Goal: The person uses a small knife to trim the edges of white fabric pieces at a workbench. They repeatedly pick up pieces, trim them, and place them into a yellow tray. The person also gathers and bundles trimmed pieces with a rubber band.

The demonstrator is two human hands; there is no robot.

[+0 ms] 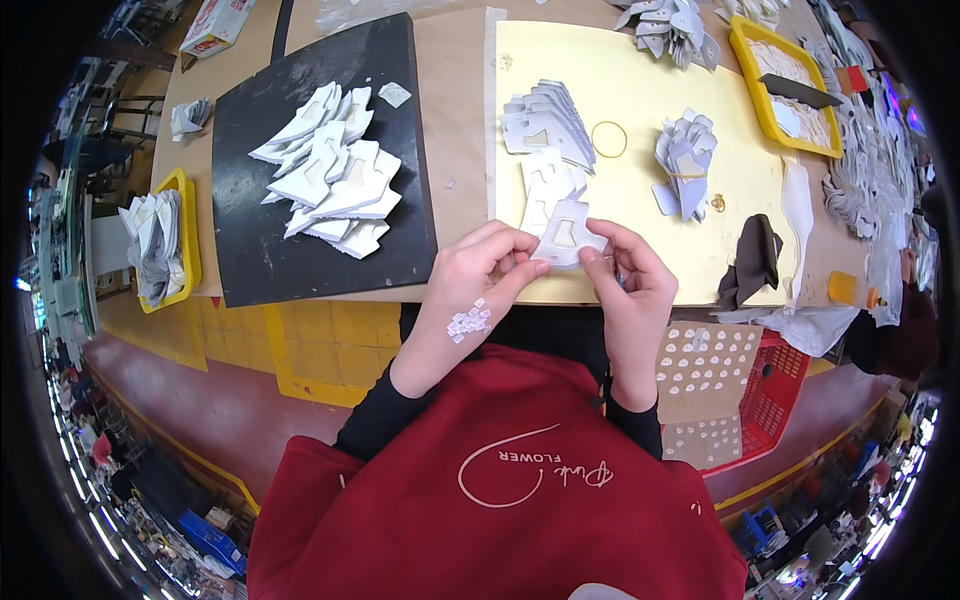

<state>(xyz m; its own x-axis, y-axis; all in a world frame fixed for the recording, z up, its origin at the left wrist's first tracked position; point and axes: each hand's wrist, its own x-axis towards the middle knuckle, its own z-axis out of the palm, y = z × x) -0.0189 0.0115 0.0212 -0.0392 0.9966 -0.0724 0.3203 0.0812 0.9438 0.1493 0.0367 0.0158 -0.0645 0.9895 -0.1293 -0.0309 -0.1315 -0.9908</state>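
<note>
Between my two hands is a flat white cut piece [572, 212] with a beige inset shape, perhaps a shoe-upper part. My left hand [462, 275] pinches its left edge between thumb and fingers. At its right edge my right hand [638, 290] grips it with thumb and forefinger. Small white stickers [468, 322] cover the back of my left hand near the wrist. Just beyond the held piece lie loose white pieces [545, 185], and past them a fanned row of grey-white pieces [548, 120]. A yellow rubber band [609, 140] rests beside that row.
On the left, a black board [240, 200] bears a heap of white pieces [335, 180]. A banded bundle [686, 160] and dark cloth [752, 260] lie right. Yellow trays [188, 210] [745, 60] stand at both sides. A red basket [775, 390] sits below the table edge.
</note>
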